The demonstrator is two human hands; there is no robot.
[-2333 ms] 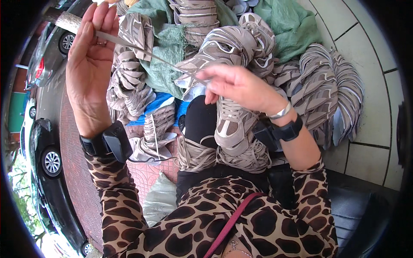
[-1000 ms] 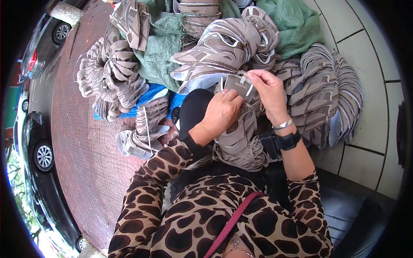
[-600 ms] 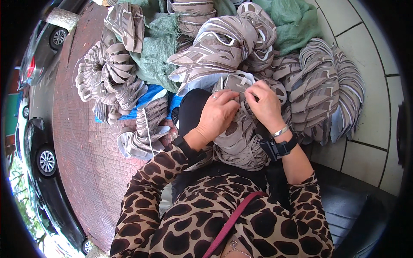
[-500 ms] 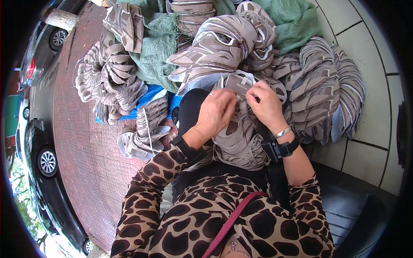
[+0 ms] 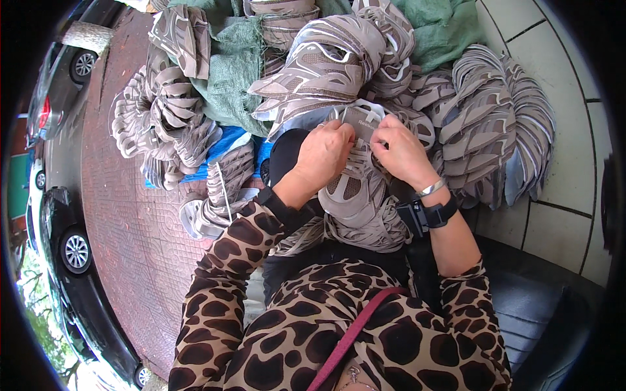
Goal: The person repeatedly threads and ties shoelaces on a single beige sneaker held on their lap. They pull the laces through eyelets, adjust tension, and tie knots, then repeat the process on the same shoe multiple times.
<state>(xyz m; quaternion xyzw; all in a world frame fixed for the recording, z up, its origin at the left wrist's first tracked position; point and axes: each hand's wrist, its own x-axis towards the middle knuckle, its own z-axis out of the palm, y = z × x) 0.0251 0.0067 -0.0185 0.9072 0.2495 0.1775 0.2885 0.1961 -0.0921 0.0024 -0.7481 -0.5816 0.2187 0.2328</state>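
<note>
A grey-brown shoe upper (image 5: 349,190) rests in my lap, its toe toward me and its tongue (image 5: 360,118) pointing away. My left hand (image 5: 324,153) is closed at the left side of the tongue, thumb and fingers pressed together. On the other side my right hand (image 5: 402,154) pinches near the collar edge. Whatever sits between the fingertips of either hand is too small or hidden to make out. Laces cross the upper's throat between my hands. A tangled bundle of pale laces (image 5: 370,229) lies under the toe, close to my body.
Beyond my hands lies a heap of stacked shoe uppers (image 5: 319,72). More curved stacks of uppers (image 5: 479,130) stand at the right, and others (image 5: 160,114) at the left. Green woven sacks (image 5: 231,65) sit among them. Parked cars (image 5: 78,260) line the far left.
My left hand has shifted slightly away from me, its fingers now more tightly curled beside the tongue. My right hand has turned a little and stays pinched. The upper remains in my lap.
</note>
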